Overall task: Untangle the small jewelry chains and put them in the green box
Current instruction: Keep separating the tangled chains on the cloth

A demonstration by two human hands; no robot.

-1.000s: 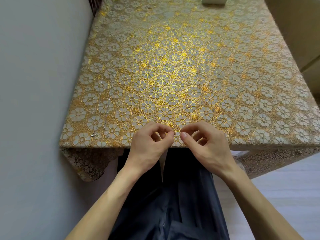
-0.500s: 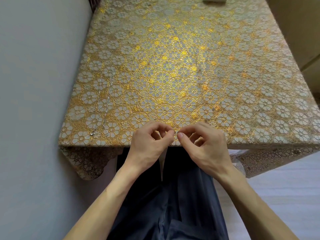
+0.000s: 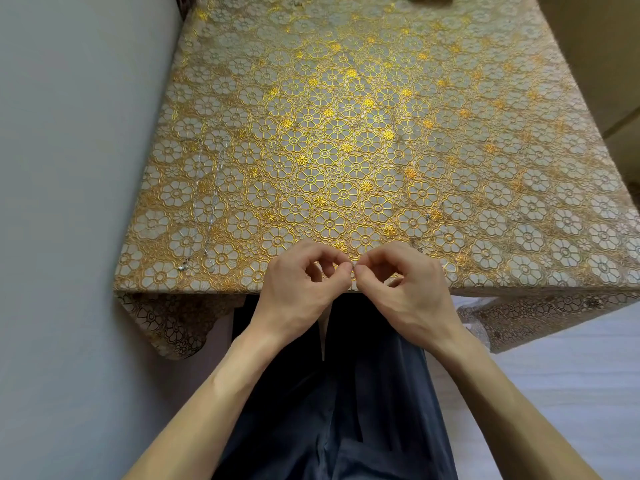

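Two hands are meeting at lower centre: I am watching the left hand [image 3: 301, 289] and right hand [image 3: 405, 292] each pinching, thumb to forefinger, a knotted thin metal chain [image 3: 354, 267] over the near edge of the glossy gold floral-lace counter [image 3: 346, 150]. I am judging that small, slack teasing is serving best; hard tugging is tightening links. A fine silver chain [image 3: 207, 202] is lying stretched out at left.

Worktop cover [image 3: 346, 150]: glossy, embossed, gold-flowered plastic-looking cloth
Chain [image 3: 215, 195]: fine shiny silver metal
Trousers [image 3: 329, 410]: dark matt cloth
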